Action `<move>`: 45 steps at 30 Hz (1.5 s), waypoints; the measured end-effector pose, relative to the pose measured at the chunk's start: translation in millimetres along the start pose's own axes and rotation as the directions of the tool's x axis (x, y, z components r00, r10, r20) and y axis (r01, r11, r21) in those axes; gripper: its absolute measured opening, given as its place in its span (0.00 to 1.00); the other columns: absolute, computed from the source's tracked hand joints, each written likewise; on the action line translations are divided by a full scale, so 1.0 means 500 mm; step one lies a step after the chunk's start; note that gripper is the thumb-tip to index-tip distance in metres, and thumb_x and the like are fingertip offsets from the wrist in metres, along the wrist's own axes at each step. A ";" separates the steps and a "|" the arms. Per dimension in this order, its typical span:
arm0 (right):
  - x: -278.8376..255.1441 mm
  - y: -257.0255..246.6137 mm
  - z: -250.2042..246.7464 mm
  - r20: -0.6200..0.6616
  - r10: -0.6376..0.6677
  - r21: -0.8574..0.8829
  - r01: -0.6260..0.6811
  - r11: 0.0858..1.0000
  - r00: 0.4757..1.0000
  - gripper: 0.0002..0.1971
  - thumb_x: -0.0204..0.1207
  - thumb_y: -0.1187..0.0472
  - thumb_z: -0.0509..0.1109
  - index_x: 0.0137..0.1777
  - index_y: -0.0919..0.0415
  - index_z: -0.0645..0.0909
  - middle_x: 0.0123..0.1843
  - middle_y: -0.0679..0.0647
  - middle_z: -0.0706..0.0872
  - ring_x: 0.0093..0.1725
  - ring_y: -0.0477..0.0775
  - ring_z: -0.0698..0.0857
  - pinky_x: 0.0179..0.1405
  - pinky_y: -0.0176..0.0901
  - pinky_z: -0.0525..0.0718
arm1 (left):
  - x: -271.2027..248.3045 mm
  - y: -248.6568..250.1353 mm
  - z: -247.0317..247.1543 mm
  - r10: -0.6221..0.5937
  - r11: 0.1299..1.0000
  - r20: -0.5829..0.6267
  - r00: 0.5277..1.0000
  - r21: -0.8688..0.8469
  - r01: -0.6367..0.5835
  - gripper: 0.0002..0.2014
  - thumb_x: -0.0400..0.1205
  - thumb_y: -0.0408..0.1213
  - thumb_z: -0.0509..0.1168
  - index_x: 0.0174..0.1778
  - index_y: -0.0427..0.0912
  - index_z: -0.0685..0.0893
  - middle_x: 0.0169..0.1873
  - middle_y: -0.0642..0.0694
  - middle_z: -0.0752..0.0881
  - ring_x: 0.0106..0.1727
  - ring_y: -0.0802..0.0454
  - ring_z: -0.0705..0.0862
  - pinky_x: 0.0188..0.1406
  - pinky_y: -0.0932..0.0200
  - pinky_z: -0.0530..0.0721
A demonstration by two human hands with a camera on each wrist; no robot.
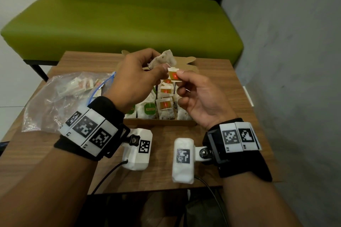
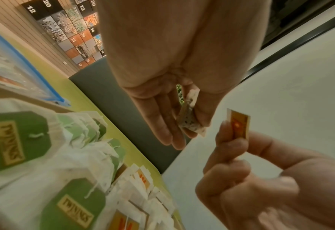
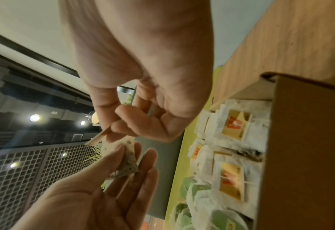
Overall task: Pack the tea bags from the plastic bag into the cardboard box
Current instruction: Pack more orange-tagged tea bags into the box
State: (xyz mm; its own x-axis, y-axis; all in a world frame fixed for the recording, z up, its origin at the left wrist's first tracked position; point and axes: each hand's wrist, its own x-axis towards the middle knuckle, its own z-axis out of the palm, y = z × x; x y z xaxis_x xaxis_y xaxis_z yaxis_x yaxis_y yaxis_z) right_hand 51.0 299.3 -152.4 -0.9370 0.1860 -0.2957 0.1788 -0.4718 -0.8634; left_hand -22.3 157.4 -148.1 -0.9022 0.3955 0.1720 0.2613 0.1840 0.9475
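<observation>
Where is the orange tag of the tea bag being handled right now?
In the head view the orange tag is pinched by the right hand above the cardboard box, just right of the tea bag held by the left hand.

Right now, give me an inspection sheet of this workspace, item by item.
Surface: wooden table, partly covered.
Job's things: cardboard box open, rows of tea bags inside; plastic bag left of it, bags remaining; one tea bag held above the box.
Clutter: nothing seen.
Grips: left hand pinches the tea bag; right hand pinches its orange tag.
Cables: black cable from the wrist camera.
Surroundings: green bench, grey wall.
</observation>
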 end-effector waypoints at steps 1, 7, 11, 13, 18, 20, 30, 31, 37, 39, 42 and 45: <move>0.000 0.000 0.001 0.009 -0.012 0.017 0.012 1.000 1.000 0.06 0.82 0.63 0.71 0.43 0.58 0.85 0.34 0.48 0.81 0.30 0.41 0.76 0.21 0.28 0.71 | 0.000 0.000 0.000 0.003 1.000 0.011 1.000 0.002 -0.003 0.02 0.82 0.37 0.71 0.46 0.43 0.87 0.39 0.46 0.89 0.39 0.55 0.88 0.47 0.43 0.90; 0.006 -0.002 0.011 -0.076 -0.165 0.042 0.169 0.985 0.983 0.05 0.83 0.67 0.70 0.47 0.59 0.84 0.36 0.50 0.88 0.31 0.40 0.82 0.23 0.29 0.80 | -0.007 0.003 0.007 0.035 0.999 0.128 0.991 -0.037 -0.030 0.06 0.81 0.35 0.72 0.49 0.35 0.87 0.45 0.33 0.89 0.50 0.32 0.86 0.53 0.32 0.84; 0.010 0.004 0.013 -0.146 -0.239 -0.030 0.237 0.971 0.960 0.05 0.83 0.66 0.71 0.46 0.58 0.84 0.35 0.49 0.89 0.31 0.40 0.83 0.26 0.33 0.82 | -0.012 0.006 0.008 0.030 0.993 0.172 0.985 -0.119 -0.009 0.07 0.82 0.34 0.71 0.50 0.34 0.87 0.48 0.30 0.88 0.48 0.34 0.87 0.53 0.36 0.85; 0.014 0.009 0.014 -0.183 -0.276 -0.097 0.262 0.960 0.944 0.05 0.81 0.65 0.73 0.45 0.56 0.85 0.39 0.49 0.89 0.33 0.41 0.83 0.27 0.35 0.82 | -0.014 0.009 0.010 0.022 0.991 0.181 0.983 -0.134 0.002 0.05 0.83 0.34 0.68 0.50 0.36 0.87 0.46 0.32 0.88 0.45 0.47 0.85 0.45 0.54 0.85; 0.020 0.014 0.012 -0.218 -0.337 -0.186 0.300 0.936 0.916 0.04 0.80 0.63 0.75 0.44 0.56 0.85 0.44 0.54 0.87 0.39 0.48 0.83 0.26 0.36 0.80 | -0.016 0.009 0.014 -0.045 0.980 0.200 0.979 -0.181 0.082 0.08 0.83 0.45 0.66 0.47 0.45 0.86 0.43 0.45 0.89 0.43 0.57 0.87 0.37 0.62 0.82; 0.019 0.013 0.008 -0.210 -0.325 -0.216 0.281 0.935 0.922 0.03 0.80 0.60 0.76 0.47 0.56 0.85 0.44 0.52 0.87 0.37 0.44 0.83 0.25 0.34 0.80 | -0.014 0.007 0.016 -0.050 0.977 0.189 0.981 -0.197 0.088 0.06 0.84 0.39 0.66 0.45 0.44 0.86 0.41 0.46 0.89 0.41 0.56 0.87 0.37 0.61 0.85; 0.000 0.006 -0.024 -0.089 -0.275 -0.429 0.213 0.878 0.957 0.03 0.80 0.60 0.76 0.47 0.57 0.87 0.41 0.50 0.86 0.32 0.37 0.81 0.27 0.32 0.81 | -0.010 -0.006 0.016 -0.070 0.997 0.157 0.985 0.034 0.065 0.05 0.82 0.40 0.71 0.41 0.46 0.88 0.36 0.46 0.89 0.36 0.56 0.87 0.38 0.61 0.83; 0.000 0.007 -0.026 -0.082 -0.266 -0.459 0.200 0.866 0.960 0.03 0.80 0.59 0.76 0.45 0.57 0.87 0.40 0.51 0.86 0.33 0.38 0.81 0.27 0.33 0.81 | -0.010 -0.006 0.012 -0.077 0.995 0.167 0.983 0.080 0.064 0.04 0.81 0.40 0.71 0.41 0.47 0.88 0.33 0.49 0.88 0.33 0.60 0.85 0.33 0.65 0.80; 0.003 0.026 -0.034 -0.038 -0.281 -0.743 0.161 0.650 0.959 0.08 0.80 0.52 0.76 0.40 0.52 0.85 0.43 0.58 0.90 0.42 0.55 0.87 0.47 0.55 0.88 | -0.011 -0.027 -0.011 -0.177 0.874 0.204 0.963 0.483 0.058 0.04 0.79 0.38 0.74 0.43 0.48 0.86 0.38 0.49 0.88 0.33 0.54 0.83 0.26 0.64 0.76; -0.001 0.035 -0.032 0.039 -0.214 -0.831 0.151 0.535 0.976 0.09 0.81 0.51 0.74 0.41 0.52 0.87 0.41 0.54 0.90 0.42 0.51 0.87 0.46 0.53 0.86 | -0.008 -0.031 -0.019 -0.184 0.861 0.172 0.968 0.503 0.074 0.05 0.78 0.36 0.75 0.41 0.48 0.85 0.39 0.48 0.88 0.35 0.50 0.85 0.28 0.62 0.77; -0.005 0.041 -0.022 0.108 -0.065 -0.924 0.124 0.362 0.992 0.08 0.83 0.51 0.71 0.49 0.52 0.89 0.43 0.47 0.88 0.44 0.43 0.83 0.38 0.38 0.77 | -0.003 -0.030 -0.030 -0.200 0.849 0.138 0.970 0.518 0.101 0.09 0.77 0.37 0.76 0.37 0.52 0.83 0.37 0.50 0.87 0.34 0.54 0.82 0.30 0.60 0.76; -0.004 0.044 -0.011 0.121 0.019 -0.971 0.114 0.210 0.992 0.10 0.84 0.49 0.70 0.53 0.53 0.89 0.48 0.46 0.87 0.45 0.40 0.81 0.34 0.34 0.73 | -0.003 -0.035 -0.029 -0.233 0.834 0.149 0.961 0.539 0.119 0.11 0.76 0.38 0.77 0.35 0.54 0.81 0.35 0.54 0.83 0.36 0.55 0.79 0.29 0.61 0.71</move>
State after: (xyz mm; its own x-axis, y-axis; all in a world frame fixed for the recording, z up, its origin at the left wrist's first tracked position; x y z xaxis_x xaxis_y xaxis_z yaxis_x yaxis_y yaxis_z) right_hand 58.7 293.3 -173.2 -0.9628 0.0711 -0.2607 0.2218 0.7588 -0.6123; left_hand -30.4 140.6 -160.9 -0.8770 0.4708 -0.0957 0.2951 0.6853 0.6658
